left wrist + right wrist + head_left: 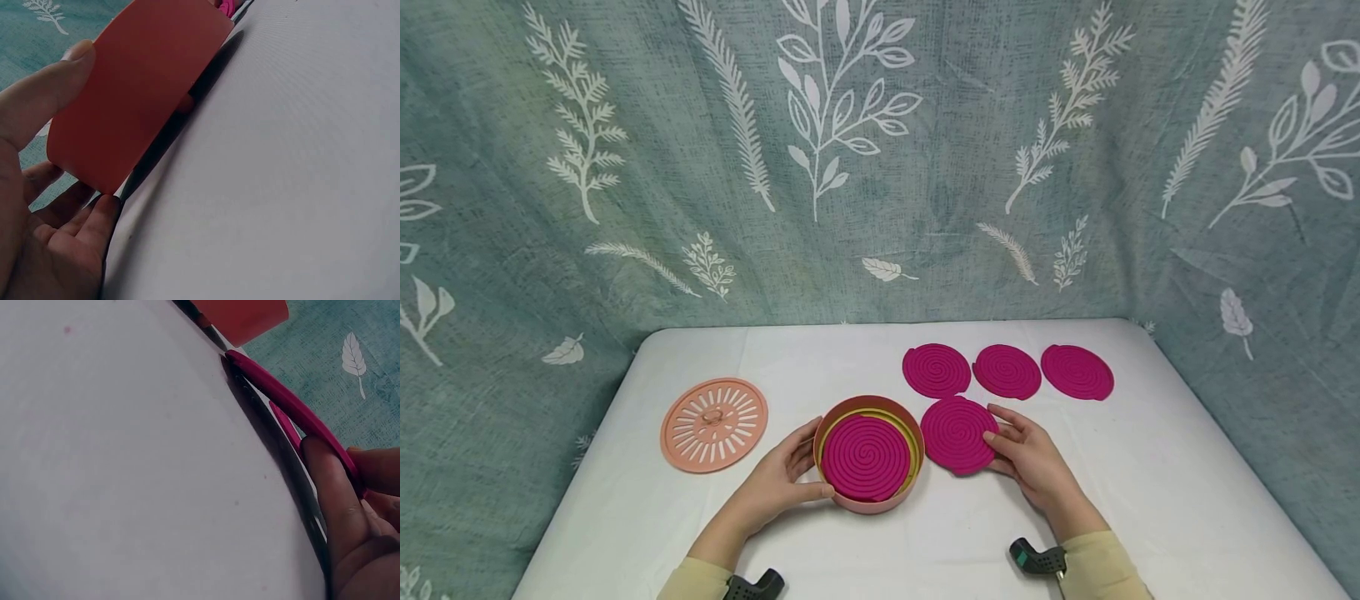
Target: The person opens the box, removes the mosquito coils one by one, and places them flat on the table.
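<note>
A coral round holder [841,503] with a yellow inner rim stands mid-table, and a magenta spiral coaster [865,458] lies inside it. My left hand [782,475] grips the holder's left side, thumb at the near rim and fingers round the far side. In the left wrist view the holder's smooth outer wall [137,87] fills the space beside the thumb. Just right of the holder, my right hand [1030,458] pinches another magenta spiral coaster [957,435] by its right edge. The right wrist view shows this coaster [294,403] edge-on, tilted, its held side raised off the table.
Three more magenta coasters lie in a row at the back right: one on the left [936,371], one in the middle [1007,372], one on the right [1077,372]. A slotted coral lid [713,425] lies on the left. White cloth [925,550] covers the table; a patterned curtain [955,167] hangs behind.
</note>
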`<state>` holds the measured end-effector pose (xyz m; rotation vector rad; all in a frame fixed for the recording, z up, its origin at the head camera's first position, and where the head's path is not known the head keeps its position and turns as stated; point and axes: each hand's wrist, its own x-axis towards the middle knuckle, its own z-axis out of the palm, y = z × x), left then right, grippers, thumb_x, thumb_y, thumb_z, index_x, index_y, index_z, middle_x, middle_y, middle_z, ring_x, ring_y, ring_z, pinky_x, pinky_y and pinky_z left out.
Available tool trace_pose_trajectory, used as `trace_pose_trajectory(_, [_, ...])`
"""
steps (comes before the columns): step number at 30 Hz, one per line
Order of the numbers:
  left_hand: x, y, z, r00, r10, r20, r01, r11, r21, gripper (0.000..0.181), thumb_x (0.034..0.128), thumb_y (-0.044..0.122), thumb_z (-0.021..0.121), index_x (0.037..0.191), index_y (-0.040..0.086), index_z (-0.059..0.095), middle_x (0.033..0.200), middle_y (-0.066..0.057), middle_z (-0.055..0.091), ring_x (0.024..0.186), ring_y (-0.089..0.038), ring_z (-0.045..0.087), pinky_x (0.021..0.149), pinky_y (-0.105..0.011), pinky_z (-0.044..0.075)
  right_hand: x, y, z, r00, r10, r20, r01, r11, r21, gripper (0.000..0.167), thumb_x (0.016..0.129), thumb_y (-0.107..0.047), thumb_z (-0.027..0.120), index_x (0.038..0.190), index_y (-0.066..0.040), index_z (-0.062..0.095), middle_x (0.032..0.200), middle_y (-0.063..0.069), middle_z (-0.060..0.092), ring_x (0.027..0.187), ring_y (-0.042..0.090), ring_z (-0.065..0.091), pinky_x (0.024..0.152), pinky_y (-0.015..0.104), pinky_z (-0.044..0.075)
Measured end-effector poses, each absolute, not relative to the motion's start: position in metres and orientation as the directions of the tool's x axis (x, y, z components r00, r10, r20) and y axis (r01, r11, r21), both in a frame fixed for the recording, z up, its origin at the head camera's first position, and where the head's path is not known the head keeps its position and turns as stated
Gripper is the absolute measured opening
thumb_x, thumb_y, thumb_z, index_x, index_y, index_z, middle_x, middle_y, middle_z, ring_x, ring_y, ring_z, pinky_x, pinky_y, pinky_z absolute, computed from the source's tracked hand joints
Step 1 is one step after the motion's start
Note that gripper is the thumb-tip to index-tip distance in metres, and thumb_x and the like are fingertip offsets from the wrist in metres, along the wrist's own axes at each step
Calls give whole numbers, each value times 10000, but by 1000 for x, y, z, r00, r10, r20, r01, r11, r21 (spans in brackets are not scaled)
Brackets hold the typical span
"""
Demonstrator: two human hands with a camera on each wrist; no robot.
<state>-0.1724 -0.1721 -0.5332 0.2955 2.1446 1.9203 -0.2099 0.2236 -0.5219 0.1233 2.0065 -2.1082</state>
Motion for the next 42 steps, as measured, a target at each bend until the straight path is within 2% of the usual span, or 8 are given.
trace_pose_trajectory(6, [-173, -173, -534, -950, 309, -46, -12, 109, 994, 1050, 658, 242, 942, 1525, 253, 349, 1519, 24, 393, 1393, -133, 374, 1089, -190, 382, -208, 220, -522, -969, -84, -231, 230, 15, -973, 623, 964, -49, 629, 1522, -78, 355, 1268, 216, 555, 938, 185, 677, 793, 371, 624])
trace_pose_trajectory(16, [-173, -173, -534, -951, 306, -52, -21, 103, 994, 1043, 666, 227, 938, 1525, 251, 348, 1519, 18, 392, 1394, -134, 374, 1083, -192, 391, -208, 216, -523, -974, -95, -206, 192, 133, -972, 617, 964, -62, 633, 1512, -8, 355, 1336, 257, 510, 972, 131, 631, 808, 320, 619])
trace_pose_trajectory(22, [-173, -173, -535, -950, 310, -48, -18, 99, 995, 1036, 667, 229, 938, 1522, 253, 354, 1515, 17, 399, 1392, -133, 377, 1086, -194, 388, -204, 218, -517, -982, -91, -164, 138, 243, -960, 598, 966, -77, 626, 1492, 44, 366, 1347, 284, 503, 1116, 216, 596, 830, 297, 610])
trace_pose_trajectory(27, [-172, -173, -535, -948, 316, -45, -14, 101, 995, 1038, 670, 230, 936, 1525, 254, 348, 1518, 11, 395, 1395, -140, 374, 1087, -194, 387, -200, 223, -511, -984, -84, -159, 128, 292, -948, 597, 969, -92, 624, 1493, 41, 369, 1403, 285, 477, 1204, 281, 564, 866, 279, 594])
trace_pose_trajectory(32, [-172, -173, -535, -947, 319, -44, -12, 101, 995, 1043, 665, 233, 939, 1525, 253, 349, 1517, 15, 395, 1394, -138, 375, 1090, -196, 385, -196, 231, -508, -985, -84, -149, 116, 311, -943, 592, 970, -95, 624, 1489, 41, 375, 1356, 270, 532, 1183, 303, 590, 897, 282, 580])
trace_pose_trajectory(42, [-172, -172, -534, -948, 313, -47, -13, 108, 994, 1048, 660, 240, 942, 1524, 261, 349, 1515, 23, 396, 1391, -133, 377, 1088, -190, 383, -192, 239, -505, -986, -90, -142, 107, 318, -942, 594, 970, -124, 638, 1484, 36, 387, 1324, 253, 572, 1125, 275, 627, 876, 288, 594])
